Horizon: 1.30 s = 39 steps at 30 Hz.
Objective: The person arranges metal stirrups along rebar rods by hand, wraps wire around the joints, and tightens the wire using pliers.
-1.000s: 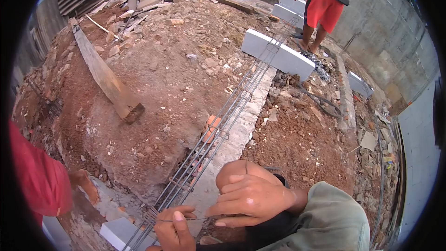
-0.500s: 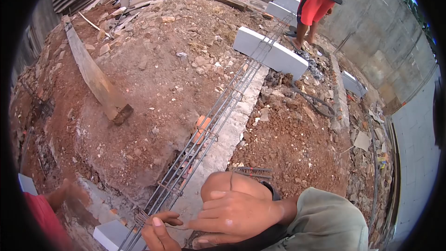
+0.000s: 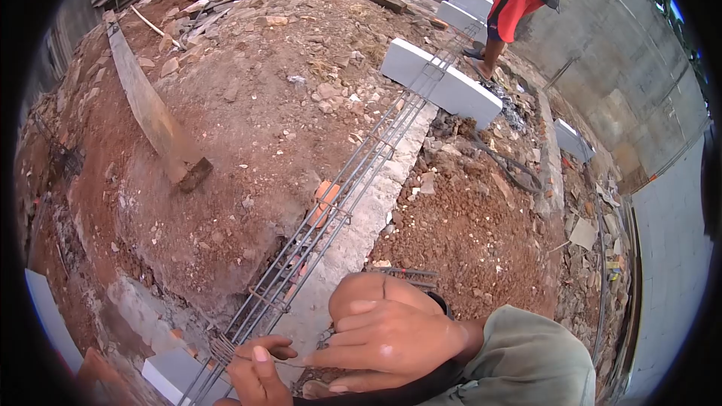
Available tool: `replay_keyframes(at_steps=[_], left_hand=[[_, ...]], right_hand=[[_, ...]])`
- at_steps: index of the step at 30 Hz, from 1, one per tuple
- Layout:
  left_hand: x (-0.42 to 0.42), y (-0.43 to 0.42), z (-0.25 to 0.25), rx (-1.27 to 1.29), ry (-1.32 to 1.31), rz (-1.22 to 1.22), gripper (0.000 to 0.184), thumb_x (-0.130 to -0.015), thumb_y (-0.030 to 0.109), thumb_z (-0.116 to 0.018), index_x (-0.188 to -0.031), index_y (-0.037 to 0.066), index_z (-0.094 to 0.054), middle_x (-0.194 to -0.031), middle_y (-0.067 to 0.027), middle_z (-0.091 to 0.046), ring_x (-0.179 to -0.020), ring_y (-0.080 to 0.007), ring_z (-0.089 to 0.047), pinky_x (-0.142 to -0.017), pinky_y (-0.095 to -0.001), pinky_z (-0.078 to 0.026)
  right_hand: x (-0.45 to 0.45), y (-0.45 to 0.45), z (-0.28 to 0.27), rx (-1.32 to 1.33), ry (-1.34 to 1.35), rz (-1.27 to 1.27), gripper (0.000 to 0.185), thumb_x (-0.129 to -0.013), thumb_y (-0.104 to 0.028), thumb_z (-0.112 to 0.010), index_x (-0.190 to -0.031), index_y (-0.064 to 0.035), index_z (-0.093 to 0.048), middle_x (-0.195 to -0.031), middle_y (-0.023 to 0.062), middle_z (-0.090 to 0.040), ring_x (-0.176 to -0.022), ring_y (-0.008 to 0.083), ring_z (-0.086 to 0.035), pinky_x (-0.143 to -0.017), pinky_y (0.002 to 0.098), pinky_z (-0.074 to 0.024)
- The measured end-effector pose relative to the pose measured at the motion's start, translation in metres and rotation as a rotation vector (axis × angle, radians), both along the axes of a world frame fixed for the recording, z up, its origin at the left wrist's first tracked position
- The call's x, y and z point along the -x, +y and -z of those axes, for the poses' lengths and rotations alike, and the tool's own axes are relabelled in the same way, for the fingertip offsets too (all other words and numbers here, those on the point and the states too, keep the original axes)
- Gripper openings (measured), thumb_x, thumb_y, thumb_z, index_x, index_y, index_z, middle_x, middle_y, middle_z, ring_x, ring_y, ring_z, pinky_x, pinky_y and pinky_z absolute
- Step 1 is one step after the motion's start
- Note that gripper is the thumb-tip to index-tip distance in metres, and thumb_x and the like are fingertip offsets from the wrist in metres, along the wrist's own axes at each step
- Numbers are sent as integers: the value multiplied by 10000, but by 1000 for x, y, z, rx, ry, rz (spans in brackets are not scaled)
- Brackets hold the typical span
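Rubbly ground (image 3: 474,210); rebar cage (image 3: 376,152) runs seven o'clock to one across a white block (image 3: 462,96), apparently for clearance. At six, left hand (image 3: 258,376) pinches thin wire (image 3: 291,363), right hand (image 3: 398,340) grips its other end, seemingly steadying it.

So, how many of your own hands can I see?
2: the left hand beside the steel bars, partly cut off by the bottom edge, and the right hand in front of a bare knee.
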<state>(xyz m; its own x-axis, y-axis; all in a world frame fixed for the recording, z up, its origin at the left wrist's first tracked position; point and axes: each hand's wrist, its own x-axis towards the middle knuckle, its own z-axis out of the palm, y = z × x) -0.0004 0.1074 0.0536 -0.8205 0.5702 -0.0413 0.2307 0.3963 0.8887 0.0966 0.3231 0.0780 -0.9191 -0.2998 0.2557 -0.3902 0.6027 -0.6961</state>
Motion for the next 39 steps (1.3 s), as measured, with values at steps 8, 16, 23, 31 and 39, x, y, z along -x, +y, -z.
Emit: replay_keyframes(at_steps=[8,16,23,31,39], left_hand=[[0,-2,1,-7,-9,15,538,-1097,292,-357,-994,-65,-746,-820,-182,-749,-800,-306,-728,-765,-401,-538],[-1,-5,-2,14,16,7,505,-1095,275,-381,-1004,-59,-749,-829,-190,-749,-801,-317,-723,-773,-405,-530],[-2,-6,0,-11,-3,18,512,-1097,277,-377,-997,-64,-746,-833,-195,-744,-804,-322,-717,-767,-412,-524],[-1,-7,2,-62,-4,51,508,-1098,277,-379,-1003,-69,-738,-856,-194,-737,-816,-317,-708,-767,-415,-524],[-8,-3,16,-110,74,-39,490,-1116,241,-375,-923,-55,-715,-845,-175,-719,-743,-265,-688,-748,-376,-508]], right_hand=[[0,0,0,3,1,0,396,-1016,-385,-627,-1164,-21,-669,-832,90,-622,-826,278,-633,-769,384,-436],[2,-2,2,-10,24,2,369,-1006,-373,-640,-1143,-31,-677,-808,84,-597,-803,272,-624,-764,383,-435],[1,-2,2,11,31,14,371,-1003,-362,-647,-1183,-39,-679,-808,87,-612,-797,275,-632,-749,382,-438],[-2,2,-15,-97,-38,40,387,-1010,-359,-641,-1232,-43,-675,-800,87,-617,-784,276,-631,-750,389,-444],[1,3,-7,-81,81,38,400,-958,-360,-720,-1240,-76,-716,-866,58,-656,-785,228,-631,-721,361,-443]])
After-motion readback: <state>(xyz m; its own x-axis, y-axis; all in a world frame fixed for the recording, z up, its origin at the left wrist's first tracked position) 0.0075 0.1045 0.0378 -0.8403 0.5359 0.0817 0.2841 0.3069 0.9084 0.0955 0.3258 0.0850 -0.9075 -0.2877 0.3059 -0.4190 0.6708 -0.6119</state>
